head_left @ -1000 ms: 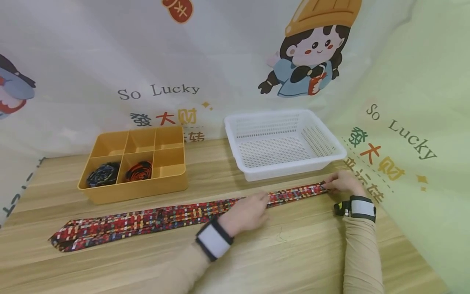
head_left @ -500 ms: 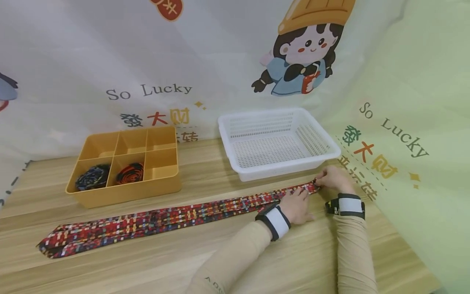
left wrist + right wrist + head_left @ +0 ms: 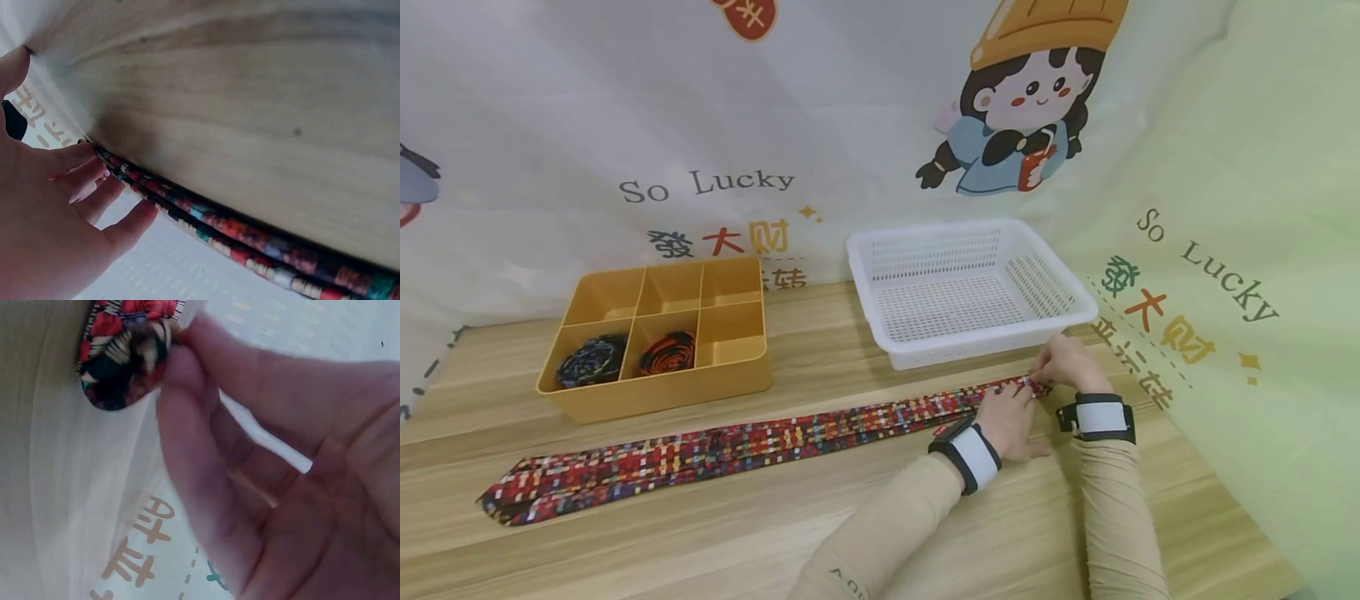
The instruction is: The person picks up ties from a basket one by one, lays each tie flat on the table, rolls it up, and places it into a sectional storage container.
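Note:
A red multicoloured patterned necktie [image 3: 752,442] lies stretched across the wooden table, its wide pointed end at the left. My left hand [image 3: 1007,422] rests on it near the narrow end, fingers extended. In the left wrist view the fingertips touch the folded edges of the necktie [image 3: 237,240], and the thumb stands apart. My right hand [image 3: 1067,365] pinches the tip of the narrow end between thumb and forefinger. The right wrist view shows that end of the necktie [image 3: 128,369] bent over on itself beside the pinching fingers [image 3: 184,419].
An orange six-compartment box [image 3: 662,392] stands at the back left. Its front compartments hold a rolled dark blue necktie [image 3: 591,361] and a rolled orange-and-black necktie [image 3: 667,354]. Behind the hands is a white perforated basket [image 3: 985,348]. A printed cloth [image 3: 850,108] hangs behind the table.
My left hand has slid right along the necktie to near its narrow end. My right hand has shifted slightly left, folding the tip over. The camera view has shifted a little.

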`<state>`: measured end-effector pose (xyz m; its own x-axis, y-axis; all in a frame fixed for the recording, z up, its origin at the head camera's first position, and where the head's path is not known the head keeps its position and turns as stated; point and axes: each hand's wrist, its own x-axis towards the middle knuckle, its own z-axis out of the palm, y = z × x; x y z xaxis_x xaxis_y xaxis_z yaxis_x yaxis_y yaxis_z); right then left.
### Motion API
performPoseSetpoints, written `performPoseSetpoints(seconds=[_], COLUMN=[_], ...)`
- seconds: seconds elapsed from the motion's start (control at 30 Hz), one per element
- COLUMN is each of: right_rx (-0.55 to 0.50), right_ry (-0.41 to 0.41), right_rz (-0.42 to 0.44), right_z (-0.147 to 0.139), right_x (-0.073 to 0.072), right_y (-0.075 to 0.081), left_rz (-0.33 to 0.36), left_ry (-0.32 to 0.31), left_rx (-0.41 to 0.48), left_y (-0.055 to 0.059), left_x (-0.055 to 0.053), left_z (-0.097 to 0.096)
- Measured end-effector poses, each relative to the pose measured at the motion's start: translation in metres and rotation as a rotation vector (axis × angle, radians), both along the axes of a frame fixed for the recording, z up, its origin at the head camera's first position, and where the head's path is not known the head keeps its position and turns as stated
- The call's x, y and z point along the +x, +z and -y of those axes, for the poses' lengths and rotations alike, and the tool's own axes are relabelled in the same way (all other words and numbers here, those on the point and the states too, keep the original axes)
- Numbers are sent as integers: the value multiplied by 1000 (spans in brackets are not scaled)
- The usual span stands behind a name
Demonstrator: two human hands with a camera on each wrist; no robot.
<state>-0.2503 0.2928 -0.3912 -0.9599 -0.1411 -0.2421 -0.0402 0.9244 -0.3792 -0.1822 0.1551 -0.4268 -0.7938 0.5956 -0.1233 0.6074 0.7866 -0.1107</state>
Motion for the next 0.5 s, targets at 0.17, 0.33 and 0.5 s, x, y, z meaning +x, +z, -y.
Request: performPoseSetpoints(seconds=[0.17,0.33,0.5], right_rx=[36,40,48], right_ry=[-56,-87,-117], right_rz=[50,78,36], right_z=[-3,-6,2], right_x=[0,-1,-2], right_y=[-4,-6,-5], left_rz=[-13,-23,-18], left_ry=[-8,-9,-16], left_rx=[7,37,82], left_y=[-4,-7,-8], left_x=[-3,-3,-5], left_z=[-2,0,2])
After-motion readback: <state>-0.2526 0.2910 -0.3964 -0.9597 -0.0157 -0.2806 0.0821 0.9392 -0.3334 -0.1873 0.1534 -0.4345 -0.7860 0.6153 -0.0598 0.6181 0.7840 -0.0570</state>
